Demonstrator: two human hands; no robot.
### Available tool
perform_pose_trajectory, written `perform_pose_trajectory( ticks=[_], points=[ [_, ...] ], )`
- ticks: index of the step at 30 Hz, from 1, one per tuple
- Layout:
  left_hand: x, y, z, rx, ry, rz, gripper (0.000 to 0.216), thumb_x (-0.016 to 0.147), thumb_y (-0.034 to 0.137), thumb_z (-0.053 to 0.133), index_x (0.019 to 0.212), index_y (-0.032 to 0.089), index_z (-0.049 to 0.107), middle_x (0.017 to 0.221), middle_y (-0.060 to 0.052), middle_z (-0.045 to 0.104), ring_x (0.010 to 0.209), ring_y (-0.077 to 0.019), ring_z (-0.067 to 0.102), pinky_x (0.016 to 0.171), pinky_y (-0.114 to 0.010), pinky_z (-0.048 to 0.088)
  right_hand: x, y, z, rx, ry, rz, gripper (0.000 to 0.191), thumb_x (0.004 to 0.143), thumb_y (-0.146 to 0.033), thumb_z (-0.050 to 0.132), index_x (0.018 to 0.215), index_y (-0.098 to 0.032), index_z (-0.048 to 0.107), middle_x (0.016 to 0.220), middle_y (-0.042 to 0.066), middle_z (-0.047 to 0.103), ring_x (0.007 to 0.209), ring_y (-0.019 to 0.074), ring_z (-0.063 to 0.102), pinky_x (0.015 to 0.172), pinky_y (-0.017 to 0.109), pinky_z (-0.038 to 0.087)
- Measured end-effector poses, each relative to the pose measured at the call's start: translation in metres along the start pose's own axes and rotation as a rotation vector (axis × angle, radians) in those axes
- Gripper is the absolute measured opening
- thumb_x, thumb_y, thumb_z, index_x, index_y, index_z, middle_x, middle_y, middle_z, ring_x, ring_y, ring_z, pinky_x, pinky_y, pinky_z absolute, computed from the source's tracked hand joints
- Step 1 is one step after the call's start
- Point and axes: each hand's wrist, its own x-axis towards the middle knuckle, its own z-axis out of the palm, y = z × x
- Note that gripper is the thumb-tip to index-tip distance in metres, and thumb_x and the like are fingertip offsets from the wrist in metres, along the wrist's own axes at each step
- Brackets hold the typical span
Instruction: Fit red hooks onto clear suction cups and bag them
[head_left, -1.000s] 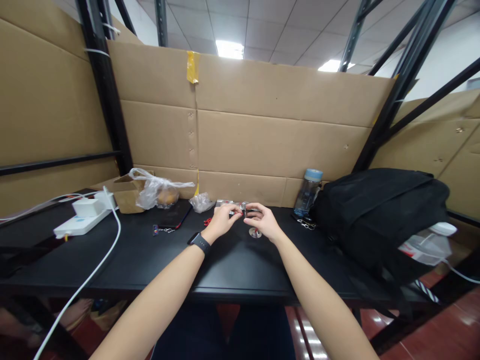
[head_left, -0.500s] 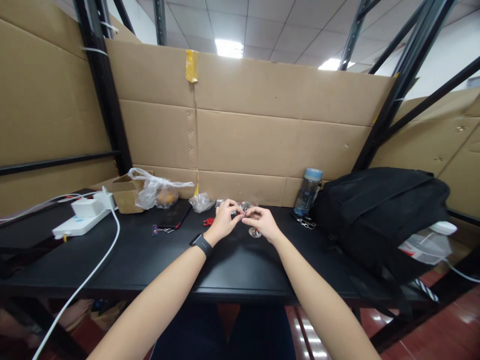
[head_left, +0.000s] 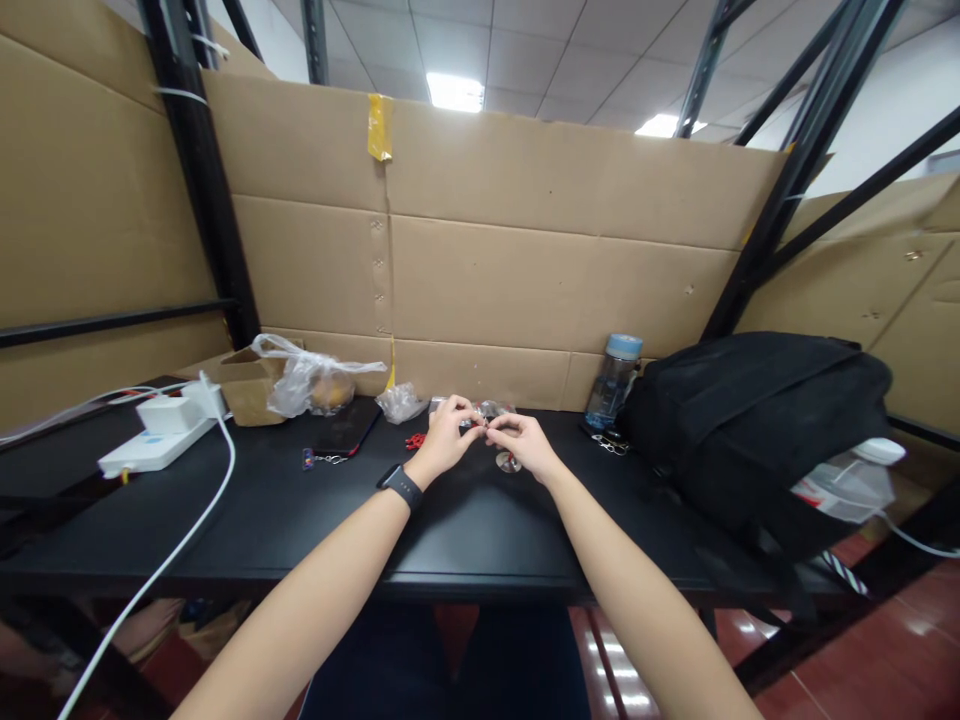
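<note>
Thumb and fingertips of the bare left hand (head_left: 446, 438), with a black smartwatch (head_left: 400, 486) on its wrist, and those of the bare right hand (head_left: 527, 445) pinch a tiny piece (head_left: 485, 424) between them, too small to make out, above the black tabletop (head_left: 480, 535). A clear, round item (head_left: 508, 461) lies just below the right hand; small bright-red pieces (head_left: 415, 441) rest beside the left, near crumpled clear plastic (head_left: 403, 403).

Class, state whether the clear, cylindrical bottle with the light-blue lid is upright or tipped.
Upright: the bottle stands with its light-blue lid uppermost.
</note>
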Motion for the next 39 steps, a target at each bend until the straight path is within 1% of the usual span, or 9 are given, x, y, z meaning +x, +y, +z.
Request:
perform_pose_trajectory(
  ticks=[3, 9, 14, 19, 22, 27, 34, 36, 39],
  points=[
    [0.000, -0.001, 0.001, 0.016, -0.011, 0.005, 0.006, 0.090, 0.028, 0.069, 0.090, 0.026, 0.075, 0.106, -0.005, 0.060, 0.110, -0.0247, 0.054, 0.099, -0.042, 0.041, 0.000, 0.000, 0.000, -0.041, 0.003, -0.027, 0.033, 0.071, -0.048, 0.081, 0.079, -0.018, 0.072, 0.075, 0.004, 0.070, 0.072, 0.0186, 0.068, 0.071, 0.031, 0.055],
    [0.000, -0.004, 0.002, 0.001, -0.029, 0.027, 0.005, 0.086, 0.024, 0.073, 0.089, 0.026, 0.076, 0.105, -0.005, 0.061, 0.109, -0.0246, 0.055, 0.098, -0.041, 0.042, 0.002, 0.004, 0.000, -0.080, 0.029, -0.100, 0.024, 0.071, -0.042, 0.080, 0.073, -0.019, 0.073, 0.089, 0.005, 0.069, 0.081, 0.0195, 0.066, 0.078, 0.032, 0.054],
    [-0.001, -0.003, 0.000, -0.008, -0.067, 0.042, 0.004, 0.086, 0.026, 0.072, 0.087, 0.025, 0.076, 0.104, -0.005, 0.062, 0.106, -0.0239, 0.056, 0.098, -0.040, 0.042, 0.004, 0.006, -0.003, -0.153, 0.011, -0.134, 0.017, 0.072, -0.036, 0.077, 0.069, -0.019, 0.073, 0.086, 0.006, 0.068, 0.084, 0.0210, 0.065, 0.083, 0.033, 0.052],
    [0.000, 0.002, -0.002, -0.094, -0.024, 0.009, 0.022, 0.100, 0.033, 0.052, 0.105, 0.025, 0.072, 0.108, -0.006, 0.063, 0.109, -0.0224, 0.058, 0.100, -0.038, 0.042, 0.006, 0.007, -0.008, -0.329, 0.011, -0.159, 0.012, 0.073, -0.029, 0.072, 0.065, -0.019, 0.072, 0.084, 0.005, 0.067, 0.085, 0.0199, 0.063, 0.088, 0.034, 0.050],
    [-0.001, 0.003, -0.004, -0.156, -0.123, 0.037, 0.021, 0.095, 0.034, 0.059, 0.110, 0.026, 0.070, 0.113, -0.005, 0.063, 0.110, -0.0221, 0.058, 0.102, -0.036, 0.042, 0.006, 0.009, -0.010, -0.412, -0.008, -0.158, 0.009, 0.072, -0.024, 0.071, 0.064, -0.019, 0.072, 0.086, 0.004, 0.066, 0.087, 0.0195, 0.062, 0.089, 0.034, 0.048],
    [-0.006, 0.000, -0.003, 0.006, -0.309, -0.011, 0.024, 0.083, 0.042, 0.073, 0.103, 0.028, 0.073, 0.114, -0.004, 0.063, 0.112, -0.0263, 0.056, 0.102, -0.041, 0.040, 0.005, 0.008, -0.011, -0.409, -0.012, -0.128, 0.007, 0.070, -0.022, 0.071, 0.065, -0.018, 0.073, 0.090, 0.004, 0.063, 0.085, 0.0180, 0.062, 0.081, 0.031, 0.050],
    [-0.008, -0.007, -0.001, 0.142, -0.386, -0.060, 0.022, 0.084, 0.045, 0.071, 0.101, 0.031, 0.075, 0.116, -0.004, 0.065, 0.117, -0.0291, 0.053, 0.099, -0.042, 0.040, 0.007, 0.014, -0.010, -0.492, -0.043, -0.115, 0.007, 0.072, -0.018, 0.070, 0.066, -0.018, 0.074, 0.089, 0.004, 0.062, 0.082, 0.0164, 0.061, 0.076, 0.027, 0.050],
    [-0.005, -0.010, -0.005, 0.147, -0.354, -0.054, 0.017, 0.084, 0.040, 0.071, 0.096, 0.028, 0.075, 0.110, -0.004, 0.068, 0.110, -0.0274, 0.057, 0.094, -0.038, 0.043, 0.007, 0.017, -0.010, -0.548, -0.072, -0.118, 0.006, 0.073, -0.018, 0.071, 0.067, -0.018, 0.074, 0.089, 0.004, 0.063, 0.081, 0.0160, 0.061, 0.077, 0.027, 0.049],
    [0.003, -0.003, -0.019, 0.068, -0.276, -0.040, 0.023, 0.090, 0.039, 0.064, 0.080, 0.021, 0.073, 0.085, -0.004, 0.072, 0.083, -0.0210, 0.064, 0.080, -0.031, 0.046, 0.006, 0.017, -0.013, -0.610, -0.098, -0.127, 0.009, 0.077, -0.026, 0.073, 0.074, -0.019, 0.076, 0.091, 0.004, 0.066, 0.082, 0.0165, 0.061, 0.077, 0.028, 0.048]
  ],
)
